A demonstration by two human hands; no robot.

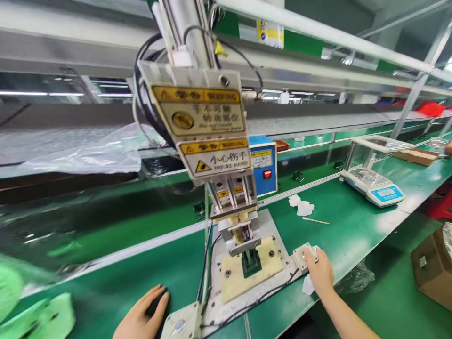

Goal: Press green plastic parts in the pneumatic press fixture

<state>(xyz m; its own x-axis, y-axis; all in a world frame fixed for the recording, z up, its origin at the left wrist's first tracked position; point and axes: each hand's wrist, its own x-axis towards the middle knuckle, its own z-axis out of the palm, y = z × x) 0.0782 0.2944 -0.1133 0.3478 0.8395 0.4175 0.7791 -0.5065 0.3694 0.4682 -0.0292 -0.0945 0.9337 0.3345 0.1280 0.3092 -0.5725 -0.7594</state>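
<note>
A small press machine (208, 122) with yellow warning labels stands in front of me, its head lowered over a green part (251, 263) on a cream fixture plate (247, 275). My right hand (319, 273) rests on the right button box (304, 256), thumb pressing on top of it. My left hand (141, 315) lies flat on the green mat, fingers apart, just left of the left button box (181, 325) and apart from it. Neither hand holds anything.
A blue control box (263, 165) stands behind the press. White scraps (302, 206) and a thin stick (316, 220) lie on the mat. A precision scale (376, 181) sits at right, cardboard boxes (432, 270) lower right, a conveyor (106, 221) behind, and green items (38, 315) at lower left.
</note>
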